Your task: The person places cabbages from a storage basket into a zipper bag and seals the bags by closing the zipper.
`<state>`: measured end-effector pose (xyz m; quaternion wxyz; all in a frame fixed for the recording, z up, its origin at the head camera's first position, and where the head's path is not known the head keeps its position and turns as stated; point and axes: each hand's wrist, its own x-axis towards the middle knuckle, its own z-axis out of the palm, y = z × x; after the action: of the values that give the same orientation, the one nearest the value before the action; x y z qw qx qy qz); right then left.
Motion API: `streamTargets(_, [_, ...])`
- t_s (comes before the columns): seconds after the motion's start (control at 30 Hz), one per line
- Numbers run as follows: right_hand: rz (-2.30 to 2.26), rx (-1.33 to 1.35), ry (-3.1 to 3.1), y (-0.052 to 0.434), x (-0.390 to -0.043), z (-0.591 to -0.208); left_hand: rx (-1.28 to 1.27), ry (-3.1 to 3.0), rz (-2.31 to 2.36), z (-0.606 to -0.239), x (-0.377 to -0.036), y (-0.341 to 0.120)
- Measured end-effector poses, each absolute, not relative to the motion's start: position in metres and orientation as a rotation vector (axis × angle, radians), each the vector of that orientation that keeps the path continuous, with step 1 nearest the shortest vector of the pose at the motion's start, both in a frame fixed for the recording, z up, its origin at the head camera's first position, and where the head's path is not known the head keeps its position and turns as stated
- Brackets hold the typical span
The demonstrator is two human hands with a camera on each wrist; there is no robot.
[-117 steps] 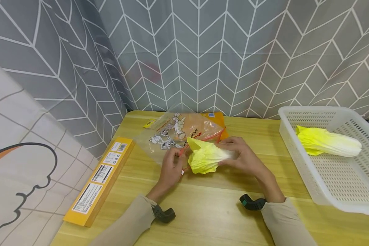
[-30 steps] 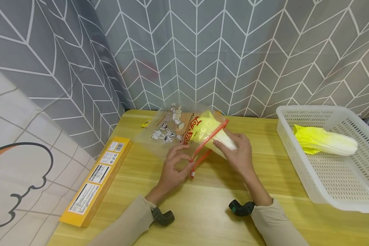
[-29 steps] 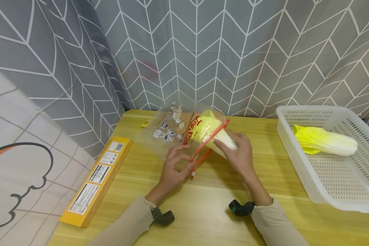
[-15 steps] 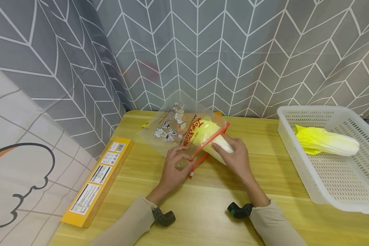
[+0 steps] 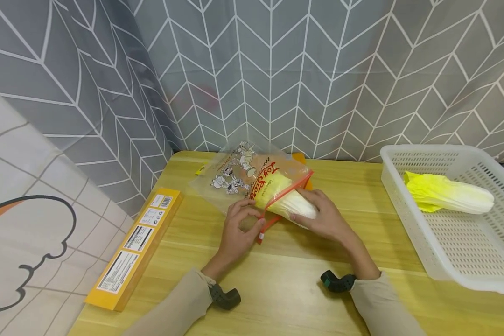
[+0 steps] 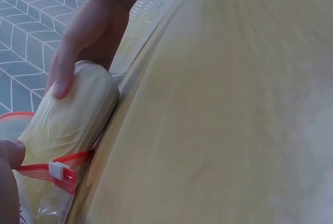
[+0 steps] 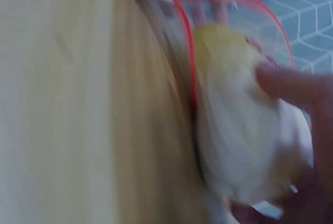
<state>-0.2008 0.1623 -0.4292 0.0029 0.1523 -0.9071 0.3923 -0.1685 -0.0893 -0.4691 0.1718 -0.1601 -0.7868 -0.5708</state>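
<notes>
A clear zip bag with cartoon print and a red zip edge lies at the back of the table. My left hand pinches the red edge of its mouth, near the white slider. Inside the bag is the yellow leafy end of a napa cabbage; its white base sticks out through the mouth. Around that base my right hand holds on, thumb on the near side and fingers on the far side. In the right wrist view, blurred, the red edge loops around the cabbage.
A white plastic basket at the right contains another napa cabbage. On the left lies a long yellow box with white labels. An orange packet shows partly behind the bag. A patterned curtain hangs behind the table.
Earlier the cabbage was in front of the bag; its leafy end has since gone in through the mouth. Over the last half second, cabbage and right hand have swung lower and slightly leftward.
</notes>
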Motion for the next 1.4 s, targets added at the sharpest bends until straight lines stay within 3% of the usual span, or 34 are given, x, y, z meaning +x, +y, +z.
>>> streamTargets(0.13, [1.198,0.637,-2.898,0.174,-0.202,-0.425,-0.450,-2.224,-1.632,-0.468,-0.169,-0.089])
streamTargets(0.27, [1.274,0.634,-2.854,0.177,-0.202,-0.423,-0.475,-2.214,-1.626,-0.469,-0.170,-0.089])
streamTargets(0.7, [1.618,0.293,-2.471,0.168,-0.199,-0.418,-0.587,-2.177,-1.566,-0.470,-0.167,-0.090])
streamTargets(1.4, [1.837,0.283,-2.547,0.144,-0.199,-0.425,-0.433,-2.255,-1.640,-0.467,-0.167,-0.089])
